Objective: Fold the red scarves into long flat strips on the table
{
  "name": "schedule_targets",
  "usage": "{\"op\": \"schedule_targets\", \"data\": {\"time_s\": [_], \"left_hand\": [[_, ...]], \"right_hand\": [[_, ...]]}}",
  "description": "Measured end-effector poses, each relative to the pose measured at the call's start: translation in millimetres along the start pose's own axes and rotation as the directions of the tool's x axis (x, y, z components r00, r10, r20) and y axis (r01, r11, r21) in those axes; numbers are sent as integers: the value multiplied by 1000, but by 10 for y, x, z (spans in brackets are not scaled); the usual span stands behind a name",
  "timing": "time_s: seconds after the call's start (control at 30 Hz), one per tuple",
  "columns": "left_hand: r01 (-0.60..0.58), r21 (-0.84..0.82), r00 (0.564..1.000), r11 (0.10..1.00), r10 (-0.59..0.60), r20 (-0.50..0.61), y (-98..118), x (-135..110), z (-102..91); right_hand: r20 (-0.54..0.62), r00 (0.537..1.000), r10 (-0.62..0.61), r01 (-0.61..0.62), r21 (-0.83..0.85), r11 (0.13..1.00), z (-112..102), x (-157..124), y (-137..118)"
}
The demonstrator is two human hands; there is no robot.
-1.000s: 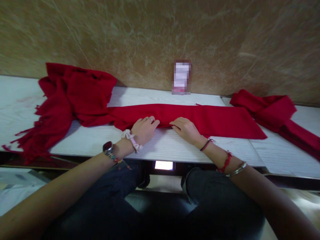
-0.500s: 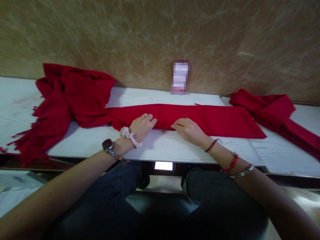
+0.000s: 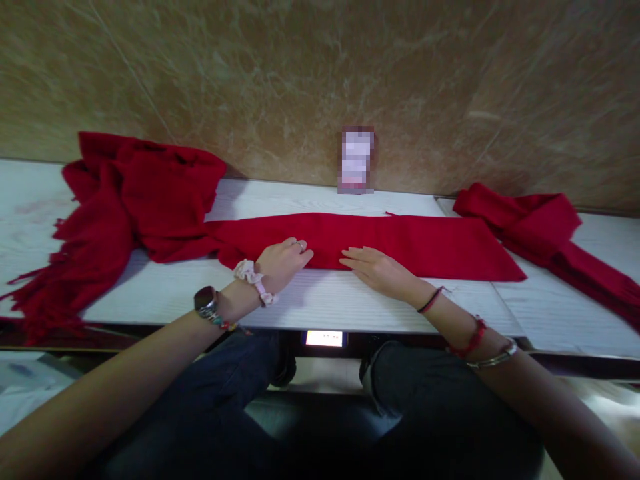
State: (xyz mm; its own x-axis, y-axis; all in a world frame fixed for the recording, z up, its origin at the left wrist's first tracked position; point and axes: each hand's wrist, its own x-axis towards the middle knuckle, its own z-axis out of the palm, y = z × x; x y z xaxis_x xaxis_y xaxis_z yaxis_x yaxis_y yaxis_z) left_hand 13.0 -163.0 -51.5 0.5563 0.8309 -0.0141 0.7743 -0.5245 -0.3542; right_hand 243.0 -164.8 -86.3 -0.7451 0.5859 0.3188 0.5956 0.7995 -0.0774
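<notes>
A long red scarf (image 3: 430, 243) lies as a flat folded strip along the white wood-grain table. Its left end runs into a bunched red heap (image 3: 170, 193) with a fringe hanging over the front edge. At the strip's near edge, my left hand (image 3: 283, 263) has its fingers curled over the cloth and looks closed on it. My right hand (image 3: 377, 270) rests on the same edge, just to the right, with its fingers stretched out flat on the fabric. Both hands are a short gap apart.
Another folded red length (image 3: 537, 227) with a fringed end lies at the right. A phone-like object with a blurred face (image 3: 356, 160) leans against the marble wall (image 3: 280, 87). A lit screen (image 3: 324, 339) shows below the table's front edge (image 3: 430, 330).
My right hand's fingers have gone from a pinch on the scarf's near edge to lying flat on it. The left hand stays at the edge, and the view has shifted slightly.
</notes>
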Motion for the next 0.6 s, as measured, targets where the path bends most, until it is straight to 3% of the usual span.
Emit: {"op": "schedule_targets", "data": {"time_s": [0.13,0.27,0.43,0.6], "left_hand": [[11,-11,999,1000,-11,-37,8,21,29],[9,-94,999,996,-12,-31,-17,22,57],[60,-134,998,989,-58,23,-11,21,60],[69,-124,997,990,-66,26,12,62,44]], "right_hand": [[-97,995,17,-18,-10,1000,-1,56,-55],[-28,1000,9,-10,-7,1000,28,107,-82],[-75,996,47,-48,-7,999,23,92,-63],[28,999,16,-14,-54,998,70,74,-14]]}}
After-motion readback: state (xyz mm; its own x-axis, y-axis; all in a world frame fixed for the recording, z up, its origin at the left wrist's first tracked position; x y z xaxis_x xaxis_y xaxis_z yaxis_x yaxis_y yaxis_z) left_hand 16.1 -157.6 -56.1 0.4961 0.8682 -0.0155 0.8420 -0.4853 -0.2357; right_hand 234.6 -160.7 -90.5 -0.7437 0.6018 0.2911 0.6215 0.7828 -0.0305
